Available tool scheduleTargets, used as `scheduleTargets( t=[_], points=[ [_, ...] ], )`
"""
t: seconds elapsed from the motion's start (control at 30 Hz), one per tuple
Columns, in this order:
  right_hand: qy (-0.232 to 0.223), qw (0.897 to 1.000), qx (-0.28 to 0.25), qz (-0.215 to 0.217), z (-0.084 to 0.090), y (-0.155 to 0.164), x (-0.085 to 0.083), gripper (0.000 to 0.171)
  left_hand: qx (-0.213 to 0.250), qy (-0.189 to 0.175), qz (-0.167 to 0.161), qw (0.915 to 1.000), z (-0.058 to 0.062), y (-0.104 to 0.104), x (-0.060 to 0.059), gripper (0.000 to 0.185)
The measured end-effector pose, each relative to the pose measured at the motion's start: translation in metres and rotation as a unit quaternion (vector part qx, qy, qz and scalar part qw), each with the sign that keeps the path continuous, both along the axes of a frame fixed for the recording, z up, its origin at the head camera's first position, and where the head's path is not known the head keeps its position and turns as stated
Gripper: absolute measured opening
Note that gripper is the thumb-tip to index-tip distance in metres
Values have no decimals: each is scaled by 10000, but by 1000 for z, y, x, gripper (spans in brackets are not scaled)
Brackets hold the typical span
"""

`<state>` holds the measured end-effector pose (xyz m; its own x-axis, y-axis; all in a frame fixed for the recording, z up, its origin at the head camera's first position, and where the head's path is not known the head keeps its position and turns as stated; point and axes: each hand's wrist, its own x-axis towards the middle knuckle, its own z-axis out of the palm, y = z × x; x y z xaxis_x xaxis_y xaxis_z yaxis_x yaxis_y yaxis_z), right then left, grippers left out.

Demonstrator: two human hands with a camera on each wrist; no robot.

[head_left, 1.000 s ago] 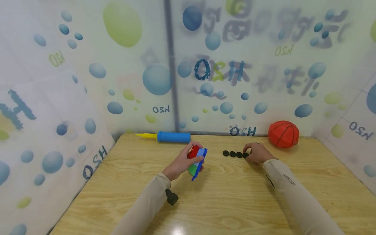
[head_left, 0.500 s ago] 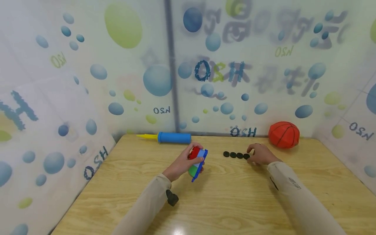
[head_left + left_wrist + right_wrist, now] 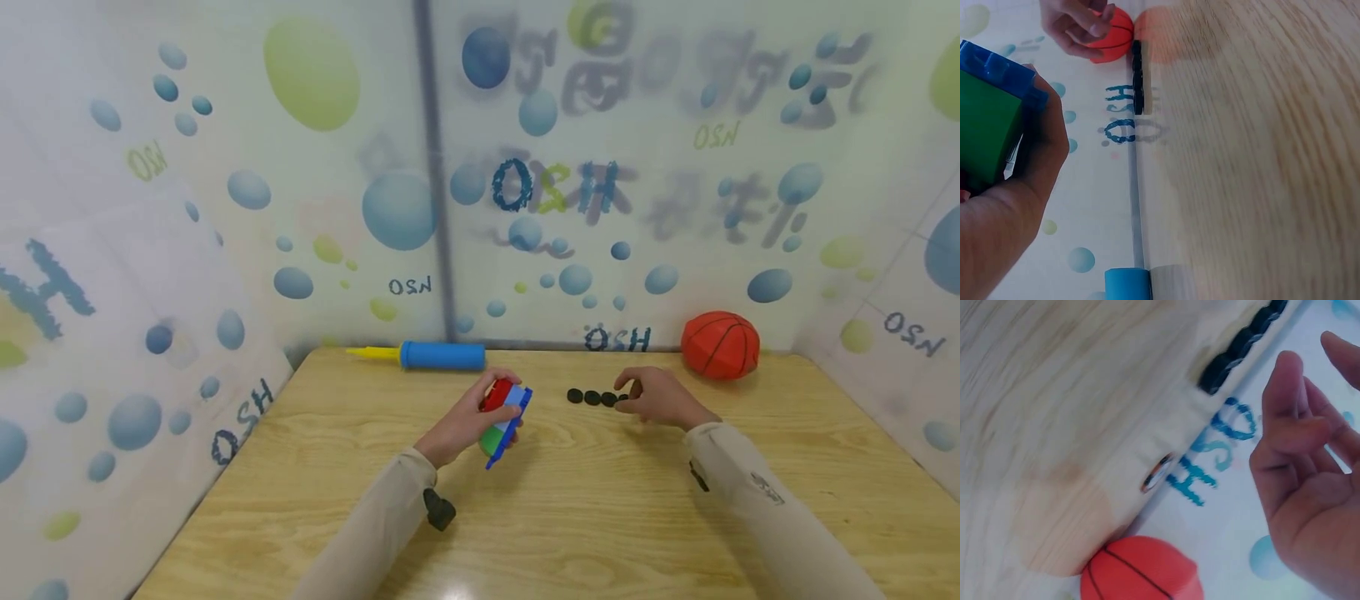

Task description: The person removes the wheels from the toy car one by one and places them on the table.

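My left hand [image 3: 463,423] grips a block of toy bricks, red, light blue and green on a blue base [image 3: 512,422]. Its green side [image 3: 985,128] faces the left wrist camera, with fingers wrapped behind. A short row of small black discs [image 3: 592,397] lies on the table to the right of it. Over the row's right end is my right hand [image 3: 662,398], partly hiding the last disc in the head view. From the right wrist, that hand [image 3: 1310,462] shows its thumb and fingers apart with nothing between them, and the discs [image 3: 1244,344] lie beyond.
At the table's back edge lies a blue hand pump [image 3: 442,356] with a yellow nozzle. A red ball [image 3: 720,346] with black lines sits at the back right. A small round object [image 3: 1158,473] lies near the back edge, between discs and ball. Printed sheets enclose the wooden table [image 3: 570,517].
My right hand draws slightly right from the row's end disc, then comes back left above it with finger and thumb spread. My left hand keeps its hold on the bricks, nearly still.
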<state>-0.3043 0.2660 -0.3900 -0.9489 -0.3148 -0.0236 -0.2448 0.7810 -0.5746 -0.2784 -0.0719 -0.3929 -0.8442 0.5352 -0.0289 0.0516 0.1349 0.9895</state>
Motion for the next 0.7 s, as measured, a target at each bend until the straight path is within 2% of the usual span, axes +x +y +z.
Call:
scheduleTargets(
  t=[0.23, 0.4, 0.6, 0.7],
  points=[
    [51, 9969, -589, 519, 6, -16, 10, 32, 41, 76, -155, 9998, -2, 1, 0, 43],
    [44, 9945, -800, 677, 9, -26, 14, 30, -11, 40, -226, 9997, -2, 1, 0, 48],
    [611, 9913, -754, 885, 13, -45, 18, 24, -178, 69, -198, 9996, 0, 2, 0, 68],
    [842, 9869, -920, 1023, 16, -59, 22, 24, -355, 92, -181, 9992, 1, 4, -1, 75]
  ],
)
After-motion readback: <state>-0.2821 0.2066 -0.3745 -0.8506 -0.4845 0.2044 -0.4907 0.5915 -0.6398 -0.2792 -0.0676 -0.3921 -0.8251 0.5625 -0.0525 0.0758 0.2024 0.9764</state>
